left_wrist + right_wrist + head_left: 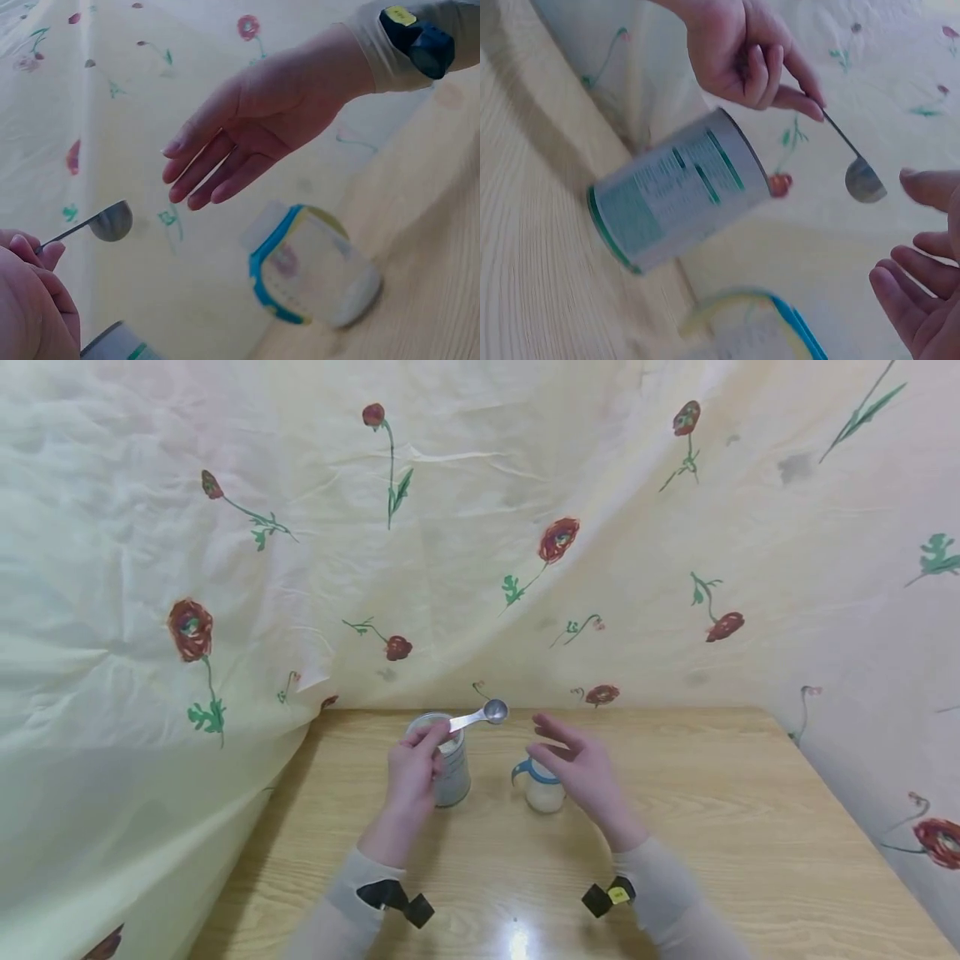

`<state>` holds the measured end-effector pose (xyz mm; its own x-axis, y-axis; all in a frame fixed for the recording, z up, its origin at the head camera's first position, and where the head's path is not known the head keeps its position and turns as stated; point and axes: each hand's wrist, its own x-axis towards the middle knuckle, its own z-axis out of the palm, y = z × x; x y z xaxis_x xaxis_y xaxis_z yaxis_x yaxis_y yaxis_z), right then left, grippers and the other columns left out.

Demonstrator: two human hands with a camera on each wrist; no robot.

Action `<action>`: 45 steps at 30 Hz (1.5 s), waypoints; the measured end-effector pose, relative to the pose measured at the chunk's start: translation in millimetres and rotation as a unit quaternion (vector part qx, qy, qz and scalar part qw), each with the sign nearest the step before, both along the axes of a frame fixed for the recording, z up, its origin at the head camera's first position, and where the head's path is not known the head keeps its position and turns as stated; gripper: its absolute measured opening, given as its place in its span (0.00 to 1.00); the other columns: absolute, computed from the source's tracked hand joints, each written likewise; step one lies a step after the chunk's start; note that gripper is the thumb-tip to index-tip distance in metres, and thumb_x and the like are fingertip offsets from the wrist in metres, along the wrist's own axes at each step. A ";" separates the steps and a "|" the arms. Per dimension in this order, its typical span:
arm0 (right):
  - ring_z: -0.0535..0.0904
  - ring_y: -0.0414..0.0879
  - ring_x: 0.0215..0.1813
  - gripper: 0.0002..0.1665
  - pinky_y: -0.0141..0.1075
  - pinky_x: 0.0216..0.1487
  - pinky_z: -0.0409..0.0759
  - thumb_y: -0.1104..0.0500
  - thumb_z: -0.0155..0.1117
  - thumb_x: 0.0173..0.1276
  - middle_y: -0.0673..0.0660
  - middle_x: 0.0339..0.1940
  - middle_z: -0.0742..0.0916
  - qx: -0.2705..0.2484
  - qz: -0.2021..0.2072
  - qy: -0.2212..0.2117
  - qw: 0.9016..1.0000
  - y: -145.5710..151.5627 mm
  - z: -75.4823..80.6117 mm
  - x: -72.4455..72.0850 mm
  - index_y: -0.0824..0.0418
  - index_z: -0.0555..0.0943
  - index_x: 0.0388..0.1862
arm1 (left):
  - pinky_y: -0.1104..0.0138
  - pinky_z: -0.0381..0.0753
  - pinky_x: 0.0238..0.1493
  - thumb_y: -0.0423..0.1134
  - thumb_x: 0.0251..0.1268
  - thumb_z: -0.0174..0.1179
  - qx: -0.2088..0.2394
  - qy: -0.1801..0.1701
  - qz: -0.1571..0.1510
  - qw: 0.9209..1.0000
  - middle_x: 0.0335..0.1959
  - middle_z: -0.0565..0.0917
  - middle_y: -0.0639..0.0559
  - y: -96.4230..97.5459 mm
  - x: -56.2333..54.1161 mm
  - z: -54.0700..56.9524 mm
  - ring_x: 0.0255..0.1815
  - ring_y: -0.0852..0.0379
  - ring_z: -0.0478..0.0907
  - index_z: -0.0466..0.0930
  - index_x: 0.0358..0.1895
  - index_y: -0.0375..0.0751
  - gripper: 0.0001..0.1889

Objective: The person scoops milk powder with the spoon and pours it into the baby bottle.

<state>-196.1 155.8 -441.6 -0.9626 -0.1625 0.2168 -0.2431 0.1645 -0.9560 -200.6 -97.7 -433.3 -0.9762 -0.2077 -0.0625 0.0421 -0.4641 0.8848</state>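
Observation:
My left hand (414, 770) pinches the handle of a metal measuring spoon (495, 711) between thumb and fingers, its round bowl pointing right. Behind and below that hand stands a can (452, 777) with a printed label (682, 191); its top is partly covered by the hand in the head view. My right hand (581, 768) holds nothing, fingers spread loosely toward the spoon with a gap between. Below the right hand a baby bottle (545, 797) with a blue collar and handle stands upright, partly hidden by the hand. Pale contents show inside the bottle (319, 266).
Everything stands on a light wooden table (712, 827). A cream cloth with red flowers (465, 527) hangs behind the table's back edge and down along its left side. Each wrist wears a black strap with a small box (418, 911).

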 end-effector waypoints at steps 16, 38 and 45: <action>0.75 0.62 0.76 0.42 0.52 0.69 0.79 0.52 0.79 0.71 0.62 0.77 0.78 0.068 0.032 0.018 0.997 -94.1 -24.7 -25.8 0.62 0.74 0.79 | 0.76 0.55 0.14 0.33 0.72 0.71 -0.040 -0.002 0.065 0.997 0.31 0.92 0.52 -68.1 1.5 -16.4 0.12 0.69 0.60 0.89 0.35 0.42 0.05; 0.72 0.62 0.78 0.56 0.53 0.75 0.72 0.51 0.82 0.67 0.66 0.80 0.74 0.018 0.050 -0.010 0.999 -125.0 -45.1 -45.7 0.66 0.62 0.85 | 0.77 0.59 0.15 0.33 0.71 0.72 -0.130 -0.009 0.087 0.988 0.33 0.93 0.50 -91.9 -1.9 -35.0 0.13 0.69 0.63 0.90 0.40 0.39 0.02; 0.70 0.60 0.79 0.55 0.53 0.77 0.69 0.50 0.82 0.68 0.64 0.80 0.74 0.016 0.048 -0.013 0.999 -125.8 -45.6 -46.0 0.62 0.63 0.85 | 0.76 0.67 0.17 0.37 0.70 0.74 -0.237 0.012 0.082 0.968 0.35 0.93 0.49 -95.3 -5.9 -35.9 0.20 0.65 0.73 0.89 0.44 0.34 0.09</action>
<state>-242.1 30.0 -487.2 -0.9472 -0.2613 0.1856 -0.2348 0.1715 -0.9568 -206.4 -192.9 -469.2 -0.9274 -0.3605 0.0995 0.1031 0.0093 0.9946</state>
